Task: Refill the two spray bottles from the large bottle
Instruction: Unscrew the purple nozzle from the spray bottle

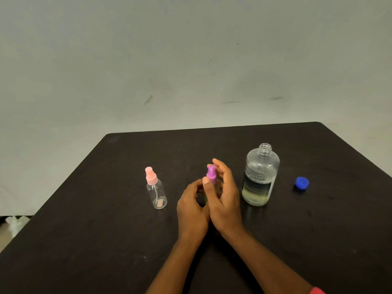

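Steadying the purple-capped spray bottle [209, 188] upright, the left hand [192, 205] held its body while the right hand [224, 200] pinched the purple pump [211, 176]; turning slowly should avoid tipping.

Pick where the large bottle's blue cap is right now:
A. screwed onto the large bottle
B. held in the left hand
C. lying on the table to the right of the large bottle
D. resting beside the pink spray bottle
C: the blue cap lies on the table, right of the open-necked large bottle.
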`<state>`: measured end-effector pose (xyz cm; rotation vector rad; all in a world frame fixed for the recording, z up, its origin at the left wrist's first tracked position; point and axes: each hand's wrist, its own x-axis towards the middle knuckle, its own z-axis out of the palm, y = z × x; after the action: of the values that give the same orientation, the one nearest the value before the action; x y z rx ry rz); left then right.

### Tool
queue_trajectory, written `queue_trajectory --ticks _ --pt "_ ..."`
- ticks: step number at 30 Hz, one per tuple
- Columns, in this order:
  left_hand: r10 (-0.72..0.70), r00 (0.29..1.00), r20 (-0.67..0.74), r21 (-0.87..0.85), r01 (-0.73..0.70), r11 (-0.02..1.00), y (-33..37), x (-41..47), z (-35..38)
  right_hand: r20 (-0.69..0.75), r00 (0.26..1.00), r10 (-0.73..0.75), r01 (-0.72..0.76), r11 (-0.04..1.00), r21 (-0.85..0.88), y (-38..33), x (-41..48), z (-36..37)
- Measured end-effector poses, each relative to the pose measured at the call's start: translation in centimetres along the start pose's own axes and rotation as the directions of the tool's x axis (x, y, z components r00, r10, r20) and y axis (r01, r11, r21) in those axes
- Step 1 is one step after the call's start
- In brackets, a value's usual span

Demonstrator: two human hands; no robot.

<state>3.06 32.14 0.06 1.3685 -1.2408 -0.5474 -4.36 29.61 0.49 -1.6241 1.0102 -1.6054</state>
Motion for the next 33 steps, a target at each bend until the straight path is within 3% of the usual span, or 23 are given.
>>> queue_trajectory --ticks 5,14,23,33 --pt "-0.003 1.000 -0.006 0.009 0.003 1.000 -0.02 0.09 0.17 -0.066 0.998 0.003 -0.006 0.999 -0.038 0.47 0.19 -0.10" --pt "0.014 1.000 0.000 0.038 -0.014 0.999 -0.18 0.05 0.00 0.032 0.999 -0.006 0.006 1.000 -0.002 0.06 0.06 -0.32" --pt "0.004 1.000 0.000 0.026 -0.003 1.000 0.01 0.08 0.02 -0.087 0.995 -0.041 0.036 0.997 -0.063 0.56 0.25 -0.23" --pt "0.011 1.000 -0.003 0.016 -0.011 1.000 -0.12 0.02 0.00 0.015 1.000 -0.018 0.019 0.998 -0.062 0.36 -0.14 -0.13"
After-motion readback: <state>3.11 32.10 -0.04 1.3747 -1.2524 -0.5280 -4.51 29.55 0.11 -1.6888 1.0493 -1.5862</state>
